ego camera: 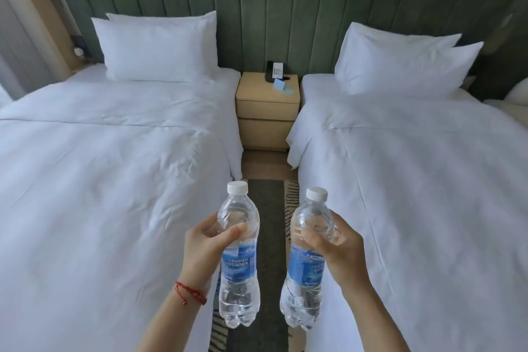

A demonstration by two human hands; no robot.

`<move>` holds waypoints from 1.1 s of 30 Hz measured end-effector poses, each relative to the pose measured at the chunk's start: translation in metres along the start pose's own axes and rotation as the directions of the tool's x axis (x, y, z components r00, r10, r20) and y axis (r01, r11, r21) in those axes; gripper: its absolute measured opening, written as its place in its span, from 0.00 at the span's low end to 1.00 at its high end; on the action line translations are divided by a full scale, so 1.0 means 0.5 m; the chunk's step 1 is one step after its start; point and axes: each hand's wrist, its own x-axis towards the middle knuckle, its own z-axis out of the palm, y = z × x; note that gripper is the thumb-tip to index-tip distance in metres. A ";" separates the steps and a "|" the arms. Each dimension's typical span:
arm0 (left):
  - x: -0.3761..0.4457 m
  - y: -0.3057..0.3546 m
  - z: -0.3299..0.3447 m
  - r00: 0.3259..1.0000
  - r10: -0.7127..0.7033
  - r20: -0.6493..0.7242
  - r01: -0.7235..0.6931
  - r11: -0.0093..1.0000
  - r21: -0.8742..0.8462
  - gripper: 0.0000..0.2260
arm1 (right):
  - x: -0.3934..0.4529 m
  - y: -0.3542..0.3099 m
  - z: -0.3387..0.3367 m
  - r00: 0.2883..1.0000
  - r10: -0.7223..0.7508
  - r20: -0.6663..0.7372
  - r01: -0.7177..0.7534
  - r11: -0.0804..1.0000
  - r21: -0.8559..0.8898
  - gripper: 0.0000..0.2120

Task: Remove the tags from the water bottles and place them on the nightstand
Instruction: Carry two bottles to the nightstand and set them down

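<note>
I hold two clear water bottles upright in front of me, over the aisle between two beds. My left hand (pixel 204 246) grips the left bottle (pixel 238 288) just above its blue label. My right hand (pixel 334 246) grips the right bottle (pixel 303 291) at the same height. Both bottles have white caps and blue wrap labels; I see no separate tags on them. The beige nightstand (pixel 267 111) stands far ahead between the beds.
A white bed (pixel 100 166) lies on the left and another (pixel 414 180) on the right, each with pillows. On the nightstand sit a telephone (pixel 275 71) and a small blue card (pixel 281 86). A dark rug (pixel 265 208) runs along the narrow aisle.
</note>
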 end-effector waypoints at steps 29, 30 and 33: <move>1.028 -0.016 0.091 0.999 -0.008 0.038 0.011 0.996 -0.084 0.24 | 0.973 0.103 0.257 0.999 0.052 0.016 -0.053 0.996 0.076 0.09; 1.067 -0.021 0.099 0.999 -0.016 0.037 0.019 0.996 -0.087 0.24 | 1.012 0.111 0.263 0.999 0.038 0.017 -0.039 0.997 0.064 0.12; 1.151 -0.030 0.124 0.998 -0.031 0.049 0.036 0.993 -0.111 0.19 | 1.099 0.121 0.274 0.998 0.059 -0.001 -0.059 0.994 0.092 0.09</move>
